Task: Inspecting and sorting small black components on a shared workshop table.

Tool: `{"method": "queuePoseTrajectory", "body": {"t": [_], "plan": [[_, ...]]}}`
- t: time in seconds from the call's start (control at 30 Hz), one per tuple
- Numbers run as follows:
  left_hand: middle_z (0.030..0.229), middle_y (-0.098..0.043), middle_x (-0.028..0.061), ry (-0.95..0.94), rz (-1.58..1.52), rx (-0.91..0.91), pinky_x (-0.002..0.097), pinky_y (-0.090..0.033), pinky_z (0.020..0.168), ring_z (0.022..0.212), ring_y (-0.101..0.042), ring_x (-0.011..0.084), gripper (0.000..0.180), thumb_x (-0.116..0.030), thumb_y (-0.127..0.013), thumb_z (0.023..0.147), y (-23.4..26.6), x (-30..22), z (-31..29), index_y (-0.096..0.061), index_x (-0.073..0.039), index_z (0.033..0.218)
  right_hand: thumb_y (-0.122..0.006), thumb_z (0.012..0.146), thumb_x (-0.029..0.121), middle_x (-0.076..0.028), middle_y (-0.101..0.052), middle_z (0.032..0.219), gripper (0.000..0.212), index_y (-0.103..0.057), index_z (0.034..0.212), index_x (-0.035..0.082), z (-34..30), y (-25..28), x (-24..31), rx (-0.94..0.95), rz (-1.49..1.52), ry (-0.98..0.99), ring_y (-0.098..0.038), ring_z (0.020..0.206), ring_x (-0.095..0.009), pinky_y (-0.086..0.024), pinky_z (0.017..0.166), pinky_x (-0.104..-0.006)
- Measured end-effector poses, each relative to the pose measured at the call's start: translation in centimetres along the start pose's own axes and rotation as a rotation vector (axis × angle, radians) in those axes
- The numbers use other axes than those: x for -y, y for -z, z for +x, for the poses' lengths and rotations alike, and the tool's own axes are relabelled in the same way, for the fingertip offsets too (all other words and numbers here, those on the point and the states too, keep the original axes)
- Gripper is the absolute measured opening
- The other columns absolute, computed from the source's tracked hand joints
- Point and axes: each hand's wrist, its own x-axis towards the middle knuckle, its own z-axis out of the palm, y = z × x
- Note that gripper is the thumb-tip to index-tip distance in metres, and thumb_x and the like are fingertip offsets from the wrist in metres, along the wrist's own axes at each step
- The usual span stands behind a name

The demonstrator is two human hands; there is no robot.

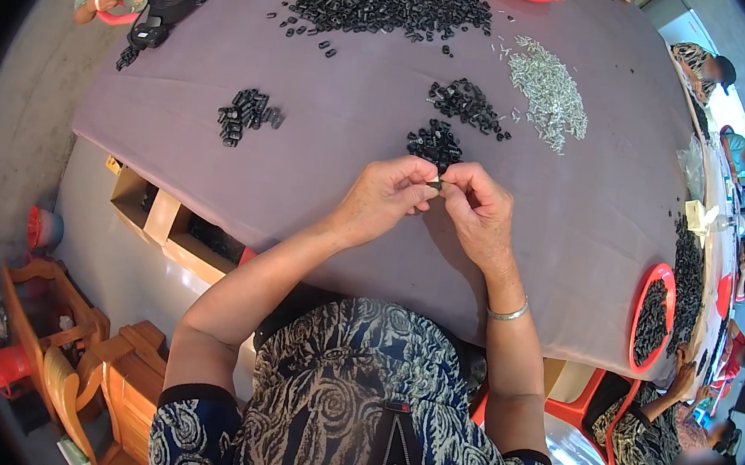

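Over the near part of the cloth-covered table, my left hand [383, 196] and my right hand [484, 214] meet fingertip to fingertip. Both are closed in a pinch around a small dark piece [435, 185], mostly covered by the fingers. Just beyond them lies a small heap of black parts [433, 140]. A second heap of black parts [467, 107] sits a little farther away, with a pile of shiny, pale pin-like pieces [547, 95] to its right. Off to the left is another small cluster of black parts [245, 116].
A large pile of black parts [386, 1] covers the far middle of the grey-purple tablecloth [340, 104]. A red basket [672, 302] of dark parts stands at the right edge. Cardboard boxes [163, 217] sit below the left edge. Other people work at left and right.
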Motion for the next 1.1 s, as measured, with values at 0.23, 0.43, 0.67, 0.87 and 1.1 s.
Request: {"method": "queuePoseTrajectory", "body": {"t": [0.23, 0.43, 0.67, 0.87, 1.1], "plan": [[0.087, -0.060, -0.0018, 0.028, 0.033, 0.021, 0.0197, -0.048, 0.069, 0.076, -0.055, 0.0045, 0.012, -0.005, -0.056, 0.091, -0.04, -0.27, -0.06, -0.060, -0.003, 0.101, -0.057, 0.078, -0.005, 0.002, -0.060, 0.068, 0.009, -0.058, 0.084, 0.002, 0.12, 0.57, -0.82, 0.056, 0.029, -0.029, -0.053, 0.061, -0.002, -0.045, 0.055, -0.0197], [0.086, -0.060, -0.0015, 0.031, 0.040, 0.024, 0.0202, -0.048, 0.068, 0.075, -0.056, 0.0049, 0.010, -0.004, -0.057, 0.090, -0.04, -0.28, 0.02, -0.060, -0.003, 0.099, -0.058, 0.077, -0.004, 0.003, -0.059, 0.064, 0.008, -0.058, 0.081, 0.003, 0.14, 0.44, -1.02, 0.038, -0.006, -0.033, -0.051, 0.058, -0.001, -0.044, 0.053, -0.0191], [0.085, -0.060, -0.0011, 0.036, 0.021, 0.031, 0.0205, -0.048, 0.067, 0.074, -0.057, 0.0054, 0.010, -0.004, -0.058, 0.089, -0.09, -0.46, 0.08, -0.060, -0.003, 0.099, -0.057, 0.078, -0.004, 0.004, -0.057, 0.064, 0.007, -0.057, 0.080, 0.003, 0.02, -0.01, -0.68, -0.009, 0.043, -0.035, -0.049, 0.058, 0.000, -0.042, 0.052, -0.0183], [0.084, -0.060, -0.0011, 0.041, 0.031, 0.016, 0.0205, -0.048, 0.067, 0.074, -0.057, 0.0053, 0.009, -0.004, -0.058, 0.089, -0.03, -0.36, 0.13, -0.060, -0.003, 0.098, -0.057, 0.078, -0.005, 0.004, -0.054, 0.062, 0.008, -0.056, 0.079, 0.003, 0.03, -0.10, -0.48, -0.011, 0.038, -0.041, -0.047, 0.058, 0.000, -0.041, 0.052, -0.0184], [0.083, -0.060, -0.0011, 0.052, 0.043, 0.027, 0.0207, -0.049, 0.067, 0.073, -0.057, 0.0054, 0.008, -0.004, -0.059, 0.089, 0.02, -0.49, 0.17, -0.061, -0.003, 0.097, -0.057, 0.078, -0.004, 0.003, -0.055, 0.064, 0.008, -0.056, 0.080, 0.003, 0.14, 0.21, -0.31, 0.025, -0.019, -0.007, -0.048, 0.058, -0.001, -0.042, 0.052, -0.0189]]}}
